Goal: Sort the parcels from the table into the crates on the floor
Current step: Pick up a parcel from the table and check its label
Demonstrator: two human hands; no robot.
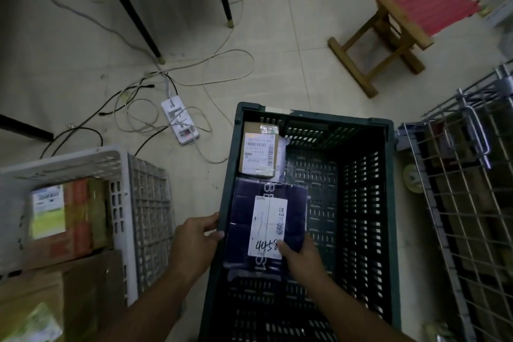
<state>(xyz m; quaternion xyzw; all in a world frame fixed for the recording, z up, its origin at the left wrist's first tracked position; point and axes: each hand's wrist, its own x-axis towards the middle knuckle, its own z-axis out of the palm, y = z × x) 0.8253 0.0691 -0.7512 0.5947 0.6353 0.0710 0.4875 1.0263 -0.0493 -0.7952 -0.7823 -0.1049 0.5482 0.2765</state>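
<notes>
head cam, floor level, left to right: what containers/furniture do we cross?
White crate → power strip → dark green crate → wire cage. The wooden stool sits farther back, overlapping the last two in the order.

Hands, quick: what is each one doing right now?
Left hand: grips the dark parcel's left edge at the green crate wall.
Right hand: holds the same parcel, thumb on its label.

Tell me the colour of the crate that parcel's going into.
Dark green crate, seen in the head view; the dark parcel lies inside it.
</notes>
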